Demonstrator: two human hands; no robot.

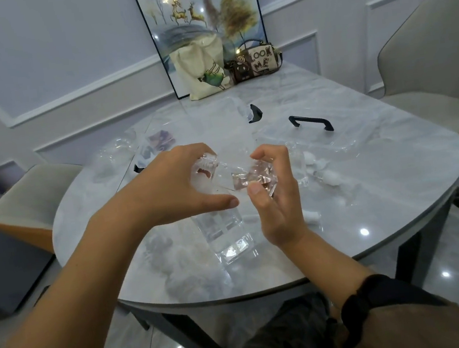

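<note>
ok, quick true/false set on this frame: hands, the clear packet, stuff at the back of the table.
1. The left hand and the right hand both hold the clear packet above the table. True.
2. The LOOK ME handbag lies on the floor. False: it stands on the table beside the tote bag.
3. A black handle sits on the clear lid right of the hands. True.
4. The framed picture lies flat on the table. False: it stands upright, leaning against the wall.

Dim, soft, wide-angle warp; glare on table.
</note>
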